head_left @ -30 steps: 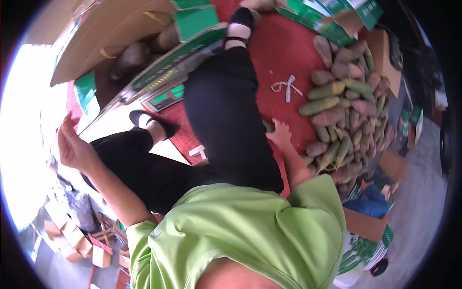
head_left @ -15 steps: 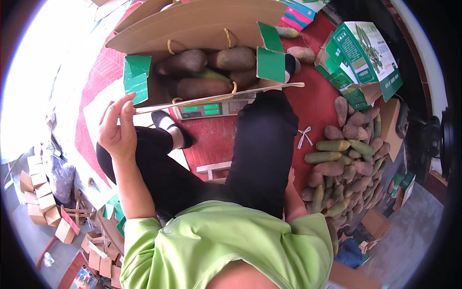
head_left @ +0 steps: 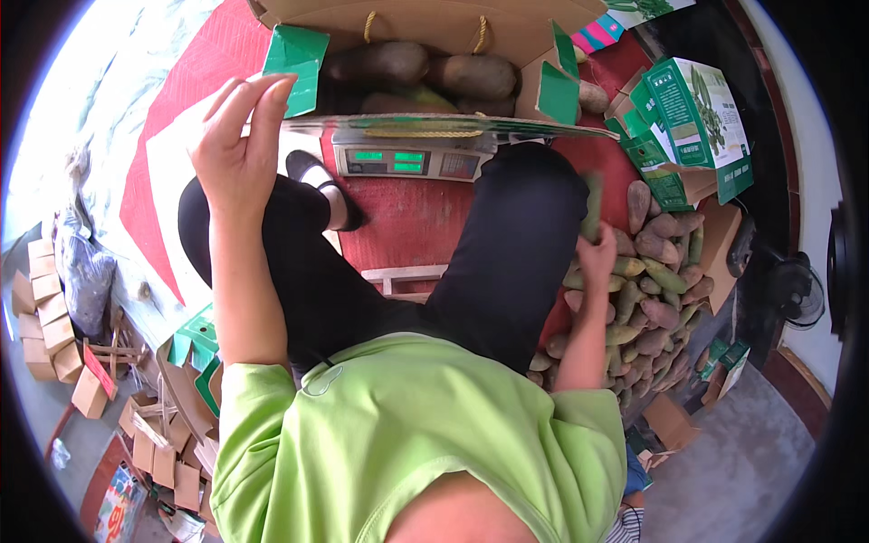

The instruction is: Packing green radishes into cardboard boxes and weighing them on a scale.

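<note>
A cardboard carton [head_left: 434, 18] with green side flaps [head_left: 294, 68] and yellow rope handles stands in front of me, holding several large dark reddish radishes [head_left: 378, 65] and a green one partly hidden between them. Beneath its front edge shows a scale [head_left: 389, 161] with lit green displays. My left hand [head_left: 237, 140] is closed, thumb against fingers, at the left end of the carton's front flap [head_left: 453, 124], which stands nearly edge-on. Beside my right knee, my right hand [head_left: 597, 258] grips a long green radish [head_left: 593, 204], blurred and held upright.
A pile of reddish and green radishes [head_left: 661, 312] lies on my right. Behind it stands an opened green and white carton [head_left: 692, 127]. A low wooden frame [head_left: 403, 276] sits between my legs on the red floor covering. Small brown boxes [head_left: 50, 312] are stacked far left.
My right hand has come out from beside my thigh, now lifting a green radish from the pile side. The front flap has tipped up to nearly edge-on, and the view has shifted.
</note>
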`<action>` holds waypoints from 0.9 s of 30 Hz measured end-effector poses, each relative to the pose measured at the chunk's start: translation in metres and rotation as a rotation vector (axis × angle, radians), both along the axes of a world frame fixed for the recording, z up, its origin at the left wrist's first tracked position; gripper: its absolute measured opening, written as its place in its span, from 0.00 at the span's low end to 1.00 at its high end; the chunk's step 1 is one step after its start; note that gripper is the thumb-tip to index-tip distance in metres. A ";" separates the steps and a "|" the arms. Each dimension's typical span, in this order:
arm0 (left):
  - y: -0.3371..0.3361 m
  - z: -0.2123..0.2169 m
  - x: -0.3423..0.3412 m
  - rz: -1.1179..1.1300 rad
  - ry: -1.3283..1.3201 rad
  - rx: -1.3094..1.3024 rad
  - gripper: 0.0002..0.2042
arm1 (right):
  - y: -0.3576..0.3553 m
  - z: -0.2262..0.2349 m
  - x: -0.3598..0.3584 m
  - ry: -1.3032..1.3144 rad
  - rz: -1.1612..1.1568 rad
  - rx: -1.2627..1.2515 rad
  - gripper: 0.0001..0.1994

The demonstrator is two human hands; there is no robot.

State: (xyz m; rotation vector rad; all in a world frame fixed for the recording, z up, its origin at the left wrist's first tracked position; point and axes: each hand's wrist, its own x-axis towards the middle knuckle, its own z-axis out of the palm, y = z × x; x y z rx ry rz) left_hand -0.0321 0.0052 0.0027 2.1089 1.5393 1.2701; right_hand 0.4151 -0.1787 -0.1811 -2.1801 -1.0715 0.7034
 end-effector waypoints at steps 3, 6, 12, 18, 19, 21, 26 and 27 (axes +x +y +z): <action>-0.002 -0.003 -0.006 0.032 -0.007 -0.005 0.06 | 0.035 0.044 0.015 -0.227 0.088 0.051 0.29; -0.002 -0.006 -0.009 0.034 -0.030 0.007 0.07 | 0.071 0.118 -0.013 -0.301 0.081 0.136 0.31; -0.003 -0.007 -0.012 0.059 -0.072 0.001 0.07 | 0.101 0.181 -0.042 -0.513 0.201 0.297 0.31; -0.002 -0.009 -0.022 0.048 -0.113 0.005 0.09 | 0.086 0.159 -0.050 -0.322 0.210 0.290 0.30; -0.001 -0.009 -0.020 0.022 -0.130 0.064 0.07 | 0.079 0.151 -0.046 -0.319 0.186 0.269 0.30; 0.001 -0.006 -0.017 0.030 -0.128 0.184 0.06 | 0.063 0.130 -0.031 -0.262 0.143 0.233 0.30; -0.008 -0.002 -0.017 -0.088 0.225 0.223 0.07 | 0.026 0.089 -0.026 -0.307 0.096 0.131 0.30; -0.014 0.000 -0.014 -0.219 0.318 -0.005 0.09 | 0.016 0.075 -0.022 -0.240 0.070 0.108 0.29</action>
